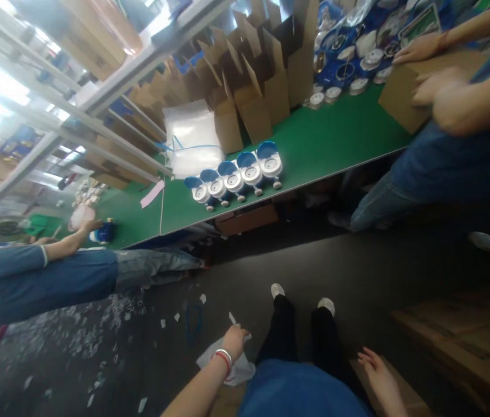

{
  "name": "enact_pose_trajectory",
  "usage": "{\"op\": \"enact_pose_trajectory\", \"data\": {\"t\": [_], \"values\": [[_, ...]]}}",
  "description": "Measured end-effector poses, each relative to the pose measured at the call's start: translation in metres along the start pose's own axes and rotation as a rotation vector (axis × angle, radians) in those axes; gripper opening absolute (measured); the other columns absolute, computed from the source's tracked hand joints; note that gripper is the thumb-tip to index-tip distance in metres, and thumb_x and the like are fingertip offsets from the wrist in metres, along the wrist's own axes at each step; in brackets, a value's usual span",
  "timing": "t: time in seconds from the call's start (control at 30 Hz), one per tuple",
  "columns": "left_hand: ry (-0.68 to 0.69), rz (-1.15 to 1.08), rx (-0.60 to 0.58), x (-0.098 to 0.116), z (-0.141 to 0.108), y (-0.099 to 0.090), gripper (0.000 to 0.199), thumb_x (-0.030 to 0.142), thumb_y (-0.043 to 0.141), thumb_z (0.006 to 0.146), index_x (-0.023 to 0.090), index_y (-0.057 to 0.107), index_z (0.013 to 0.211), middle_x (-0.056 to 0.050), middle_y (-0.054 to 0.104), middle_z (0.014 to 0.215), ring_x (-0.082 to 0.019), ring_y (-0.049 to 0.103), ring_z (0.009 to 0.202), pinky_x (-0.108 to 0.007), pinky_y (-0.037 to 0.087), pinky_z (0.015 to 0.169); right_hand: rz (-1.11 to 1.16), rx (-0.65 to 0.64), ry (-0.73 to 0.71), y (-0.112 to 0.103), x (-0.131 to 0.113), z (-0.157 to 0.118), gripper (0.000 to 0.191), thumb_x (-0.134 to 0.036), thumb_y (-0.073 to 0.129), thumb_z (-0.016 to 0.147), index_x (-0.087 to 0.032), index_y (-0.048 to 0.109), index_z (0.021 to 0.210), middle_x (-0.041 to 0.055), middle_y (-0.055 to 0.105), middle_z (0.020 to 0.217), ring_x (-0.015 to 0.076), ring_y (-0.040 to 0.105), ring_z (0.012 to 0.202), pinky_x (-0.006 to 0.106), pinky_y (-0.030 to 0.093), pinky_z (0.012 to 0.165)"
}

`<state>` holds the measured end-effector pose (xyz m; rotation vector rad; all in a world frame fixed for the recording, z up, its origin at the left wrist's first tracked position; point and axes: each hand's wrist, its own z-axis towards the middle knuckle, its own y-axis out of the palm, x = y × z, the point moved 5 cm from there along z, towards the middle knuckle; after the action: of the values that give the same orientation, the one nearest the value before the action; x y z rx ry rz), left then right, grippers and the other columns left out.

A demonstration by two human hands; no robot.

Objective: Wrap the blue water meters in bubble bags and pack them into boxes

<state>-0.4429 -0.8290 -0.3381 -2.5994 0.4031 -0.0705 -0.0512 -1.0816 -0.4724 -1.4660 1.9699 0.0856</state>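
Note:
Low in the view, my left hand [234, 343] is closed on a crumpled translucent plastic bag [241, 370], which hangs below and beside the fingers. To the right of my legs, my right hand [375, 368] has its fingers apart and holds nothing, above a cardboard surface [405, 385]. Farther forward, a row of several white round devices with blue lids [233, 179] lies along the front edge of the green table [332, 145], out of reach of both hands. Behind them is a stack of clear plastic bags [195, 139].
Open cardboard boxes [253, 110] line the table's back. One person at the right handles a cardboard box [405, 98]; another person [75, 272] works at the left. Scraps litter the dark floor [245, 272]. Large cartons [471, 341] stand at the lower right.

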Motion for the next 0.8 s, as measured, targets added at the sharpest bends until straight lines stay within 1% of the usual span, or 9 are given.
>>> {"op": "enact_pose_trajectory", "data": {"t": [0.07, 0.13, 0.2, 0.27, 0.37, 0.53, 0.67, 0.73, 0.8], "values": [[0.026, 0.009, -0.047, 0.026, 0.0, 0.019, 0.042, 0.013, 0.041, 0.076, 0.024, 0.069, 0.106, -0.011, 0.062, 0.107, -0.024, 0.055, 0.109, -0.036, 0.043, 0.096, -0.018, -0.046, 0.038, 0.008, 0.02, -0.007, 0.044, -0.05, 0.05, 0.053, -0.02, 0.058, 0.084, 0.0121, 0.071, 0.088, 0.0312, 0.068, 0.089, 0.04, 0.053, 0.08], [0.044, 0.029, -0.083, 0.048, 0.002, 0.034, 0.042, 0.014, 0.04, 0.075, 0.023, 0.069, 0.105, -0.013, 0.061, 0.107, -0.025, 0.056, 0.108, -0.039, 0.043, 0.096, -0.026, -0.06, 0.062, 0.015, 0.039, -0.01, 0.038, -0.049, 0.048, 0.052, -0.021, 0.058, 0.076, 0.0121, 0.071, 0.088, 0.0315, 0.067, 0.09, 0.04, 0.052, 0.081], [0.057, 0.056, -0.115, 0.064, 0.006, 0.046, 0.044, 0.015, 0.037, 0.076, 0.024, 0.068, 0.107, -0.014, 0.061, 0.11, -0.026, 0.056, 0.109, -0.041, 0.042, 0.098, -0.048, -0.043, 0.074, 0.021, 0.058, -0.009, 0.036, -0.048, 0.047, 0.052, -0.022, 0.059, 0.074, 0.0125, 0.07, 0.089, 0.032, 0.067, 0.091, 0.042, 0.051, 0.085], [0.07, 0.085, -0.147, 0.074, 0.01, 0.056, 0.046, 0.016, 0.033, 0.079, 0.025, 0.066, 0.11, -0.016, 0.061, 0.112, -0.027, 0.056, 0.11, -0.041, 0.042, 0.099, -0.071, -0.015, 0.075, 0.028, 0.075, -0.005, 0.038, -0.048, 0.045, 0.054, -0.02, 0.06, 0.076, 0.0144, 0.07, 0.092, 0.033, 0.066, 0.093, 0.043, 0.05, 0.088], [0.088, 0.123, -0.177, 0.078, 0.018, 0.067, 0.05, 0.018, 0.03, 0.08, 0.024, 0.064, 0.115, -0.017, 0.06, 0.116, -0.028, 0.056, 0.112, -0.041, 0.042, 0.101, -0.1, 0.021, 0.062, 0.043, 0.092, 0.004, 0.041, -0.046, 0.044, 0.058, -0.017, 0.063, 0.081, 0.0167, 0.068, 0.097, 0.0333, 0.064, 0.097, 0.042, 0.048, 0.09], [0.109, 0.162, -0.154, 0.072, 0.031, 0.074, 0.056, 0.016, 0.028, 0.078, 0.023, 0.059, 0.124, -0.018, 0.057, 0.123, -0.028, 0.051, 0.121, -0.043, 0.037, 0.106, -0.124, 0.117, -0.039, 0.066, 0.093, 0.021, 0.05, -0.043, 0.039, 0.069, -0.009, 0.063, 0.097, 0.0201, 0.063, 0.11, 0.0334, 0.058, 0.109, 0.043, 0.043, 0.099], [0.101, 0.201, -0.126, 0.069, 0.041, 0.076, 0.06, 0.016, 0.027, 0.077, 0.025, 0.055, 0.129, -0.017, 0.055, 0.127, -0.027, 0.05, 0.123, -0.046, 0.034, 0.108, -0.091, 0.2, -0.116, 0.071, 0.093, 0.04, 0.046, -0.04, 0.04, 0.074, -0.01, 0.063, 0.102, 0.0175, 0.061, 0.114, 0.0309, 0.056, 0.112, 0.041, 0.041, 0.102], [0.103, 0.224, -0.114, 0.069, 0.046, 0.077, 0.061, 0.016, 0.026, 0.076, 0.025, 0.053, 0.13, -0.015, 0.055, 0.128, -0.026, 0.048, 0.126, -0.046, 0.033, 0.109, -0.069, 0.22, -0.143, 0.073, 0.099, 0.05, 0.045, -0.039, 0.041, 0.075, -0.01, 0.063, 0.102, 0.0172, 0.061, 0.116, 0.0303, 0.055, 0.113, 0.041, 0.04, 0.103], [0.103, 0.249, -0.105, 0.069, 0.049, 0.079, 0.062, 0.016, 0.026, 0.076, 0.023, 0.052, 0.131, -0.015, 0.054, 0.129, -0.026, 0.045, 0.128, -0.045, 0.032, 0.11, -0.051, 0.235, -0.151, 0.074, 0.109, 0.059, 0.045, -0.038, 0.041, 0.076, -0.01, 0.064, 0.102, 0.0176, 0.059, 0.118, 0.0302, 0.054, 0.114, 0.041, 0.039, 0.104]]}}
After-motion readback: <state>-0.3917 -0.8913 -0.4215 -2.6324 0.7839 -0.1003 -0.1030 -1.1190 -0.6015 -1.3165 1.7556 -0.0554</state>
